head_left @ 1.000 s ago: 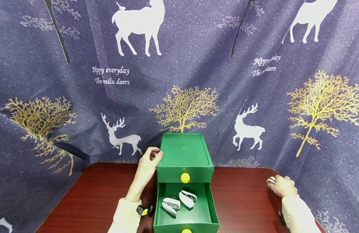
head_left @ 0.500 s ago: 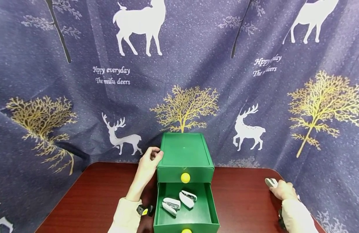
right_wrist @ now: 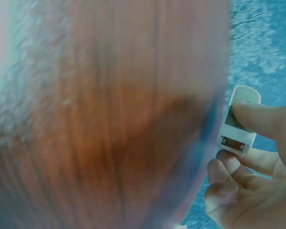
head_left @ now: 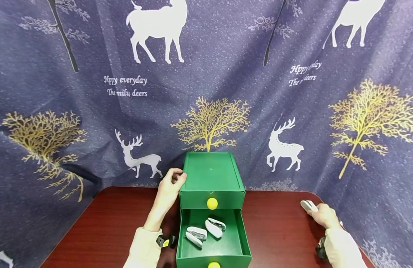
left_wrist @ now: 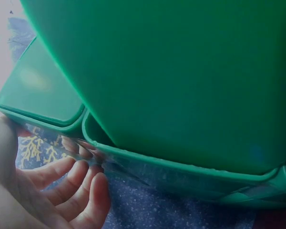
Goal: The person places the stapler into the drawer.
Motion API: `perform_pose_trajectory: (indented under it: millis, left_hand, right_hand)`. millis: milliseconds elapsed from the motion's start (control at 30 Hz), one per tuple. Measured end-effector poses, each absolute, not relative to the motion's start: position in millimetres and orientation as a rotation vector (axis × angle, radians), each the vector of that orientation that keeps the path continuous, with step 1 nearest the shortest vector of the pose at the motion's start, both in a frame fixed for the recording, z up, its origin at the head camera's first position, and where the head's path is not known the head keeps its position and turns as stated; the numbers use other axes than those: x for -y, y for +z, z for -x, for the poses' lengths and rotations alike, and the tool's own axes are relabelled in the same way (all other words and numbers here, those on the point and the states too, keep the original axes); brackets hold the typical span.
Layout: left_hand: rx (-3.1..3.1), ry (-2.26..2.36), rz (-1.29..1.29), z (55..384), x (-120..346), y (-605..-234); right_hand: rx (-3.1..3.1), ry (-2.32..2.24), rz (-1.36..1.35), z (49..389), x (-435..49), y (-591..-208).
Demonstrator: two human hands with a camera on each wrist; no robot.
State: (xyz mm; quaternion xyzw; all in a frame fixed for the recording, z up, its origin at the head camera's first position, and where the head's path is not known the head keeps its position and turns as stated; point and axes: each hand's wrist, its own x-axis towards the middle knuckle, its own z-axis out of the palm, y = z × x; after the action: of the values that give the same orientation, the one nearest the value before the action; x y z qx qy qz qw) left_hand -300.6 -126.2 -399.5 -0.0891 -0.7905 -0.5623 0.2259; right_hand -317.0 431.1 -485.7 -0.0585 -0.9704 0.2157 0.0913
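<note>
A small white stapler (head_left: 308, 205) is pinched between the thumb and fingers of my right hand (head_left: 324, 216), over the right end of the table. In the right wrist view the stapler (right_wrist: 239, 119) lies under the thumb. My left hand (head_left: 171, 186) rests at the upper left side of a green drawer cabinet (head_left: 213, 173); its fingers are loosely bent, and the left wrist view shows the fingertips (left_wrist: 100, 191) by the cabinet's side. The lower drawer (head_left: 226, 251) is pulled out. Inside lie two more white staplers, one at the left (head_left: 195, 236) and one farther back (head_left: 214, 227).
The upper drawer (head_left: 193, 201), with a yellow round knob (head_left: 212, 203), is closed. A dark red wooden table (head_left: 277, 223) carries the cabinet. Behind hangs a blue-grey curtain (head_left: 153, 123) with deer and trees. A small white item (head_left: 341, 223) shows beside the right sleeve.
My right hand has moved slightly left with the stapler, which now shows more clearly beyond the fingers. The left hand, cabinet and staplers in the drawer stay as they were.
</note>
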Motion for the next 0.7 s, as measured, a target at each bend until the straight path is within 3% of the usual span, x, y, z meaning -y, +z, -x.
perform_pose_trajectory:
  millis: [367,700]
  left_hand:
    - [2.173,-1.538,0.245,302.6,127.2,-401.2]
    - [2.169,-1.542,0.245,301.4,125.1,-401.1]
  right_hand:
    - [2.736,0.607,0.044,315.8,-416.8,-472.2]
    - [2.536,0.592,-0.143,290.8,-374.9,-457.4]
